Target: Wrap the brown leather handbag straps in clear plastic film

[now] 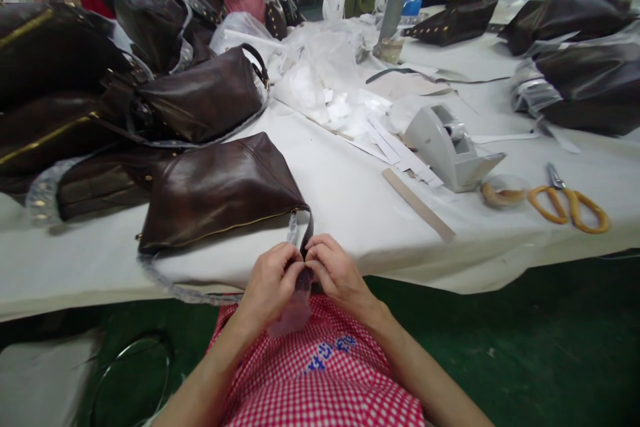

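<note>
A dark brown leather handbag (220, 187) lies on the white-covered table (345, 213), its gold zipper edge facing me. From its right corner a dark strap (309, 230) runs down to my hands at the table's front edge. My left hand (275, 280) pinches the strap between thumb and fingers, and my right hand (337, 273) pinches it right beside, fingertips nearly touching. Below the fingers hangs a piece of clear plastic wrap (295, 310) over the red checked apron (320, 373). A plastic-wrapped strap (185, 290) loops from the bag's left corner along the table edge.
More brown bags (200, 93) are piled at the left. To the right are a tape dispenser (450, 147), a tape roll (503, 192), orange-handled scissors (570, 207) and a beige strip (417, 203). Plastic scraps (320, 67) and a metal post (397, 0) stand farther back. Other people work across the table.
</note>
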Demonstrator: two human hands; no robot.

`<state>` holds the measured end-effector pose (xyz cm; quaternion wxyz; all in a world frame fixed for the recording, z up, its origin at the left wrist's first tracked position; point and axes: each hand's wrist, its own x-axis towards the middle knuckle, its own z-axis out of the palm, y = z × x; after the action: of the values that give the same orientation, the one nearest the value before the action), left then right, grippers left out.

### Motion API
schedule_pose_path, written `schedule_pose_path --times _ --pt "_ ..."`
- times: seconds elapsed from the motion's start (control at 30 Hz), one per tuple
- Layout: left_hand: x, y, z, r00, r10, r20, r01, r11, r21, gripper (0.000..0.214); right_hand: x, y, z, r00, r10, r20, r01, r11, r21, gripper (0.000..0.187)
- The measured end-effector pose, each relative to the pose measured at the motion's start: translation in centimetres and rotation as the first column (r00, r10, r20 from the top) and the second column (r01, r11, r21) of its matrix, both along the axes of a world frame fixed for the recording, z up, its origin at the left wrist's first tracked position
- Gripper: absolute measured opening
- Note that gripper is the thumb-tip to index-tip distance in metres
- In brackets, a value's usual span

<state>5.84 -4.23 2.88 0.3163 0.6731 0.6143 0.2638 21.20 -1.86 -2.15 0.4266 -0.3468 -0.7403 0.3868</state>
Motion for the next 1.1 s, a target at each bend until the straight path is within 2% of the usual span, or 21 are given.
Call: schedule_pose_path --times 0.07,0.13,0.23,0.3,0.4,0.5,0.57,0.7,0.87,1.0,1.1 --pt "-0.3 -0.1 -0.2 0.999 0.031 -0.013 -0.031 0.999 0.011 0.016 0.3 0.3 0.1 0.999 -0.024 -0.037 0.022 0.999 -0.033 0.017" --pt "-0.6 -0.3 -0.5 0.997 0.076 0.032 -0.076 0.997 -0.013 0.016 1.0 0.4 0.0 0.991 -0.082 -0.103 0.067 0.988 -0.141 0.017" --pt "-0.9 -0.6 -0.9 0.968 0.137 0.211 -0.112 0.985 -0.130 0.016 2.2 0.0 -0.6 0.971 -0.136 -0.194 0.050 0.918 -0.393 0.016" --pt "-1.2 -0.6 -0.9 0.916 0.189 0.354 -0.111 0.967 -0.230 0.018 2.5 -0.7 -1.0 0.966 -0.107 -0.234 -0.019 0.878 -0.479 0.015" --pt "-1.4 -0.4 -0.6 0.838 0.265 0.477 -0.105 0.936 -0.336 0.023 1.9 -1.9 -1.4 0.953 -0.074 -0.295 -0.088 0.861 -0.501 0.013" --pt "-1.5 -0.5 -0.4 0.806 0.311 0.504 -0.108 0.914 -0.391 0.025 1.0 -2.5 -1.7 0.927 -0.144 -0.345 -0.053 0.862 -0.504 0.014" --pt "-1.5 -0.6 -0.4 0.802 0.320 0.505 -0.109 0.908 -0.404 0.025 0.7 -2.6 -1.8 0.929 -0.166 -0.331 -0.008 0.885 -0.466 0.014" --pt "-1.2 -1.1 -0.8 0.859 0.256 0.444 -0.114 0.940 -0.321 0.020 0.9 -2.6 -2.0 0.961 -0.122 -0.250 0.032 0.942 -0.333 0.017" --pt "-0.2 -1.6 -0.6 0.968 0.083 0.237 -0.073 0.996 -0.054 0.014 1.2 -2.4 -1.4 0.986 -0.084 -0.144 0.056 0.981 -0.183 0.013" --pt "0.2 -1.7 -0.1 0.993 -0.020 0.114 0.005 0.992 0.128 0.016 0.9 -2.3 -0.9 0.987 -0.102 -0.125 0.067 0.965 -0.252 0.011" --pt "0.3 -1.7 -0.2 0.996 -0.053 0.071 0.041 0.988 0.149 0.016 0.8 -2.2 -0.8 0.992 -0.082 -0.099 0.055 0.966 -0.253 0.014"
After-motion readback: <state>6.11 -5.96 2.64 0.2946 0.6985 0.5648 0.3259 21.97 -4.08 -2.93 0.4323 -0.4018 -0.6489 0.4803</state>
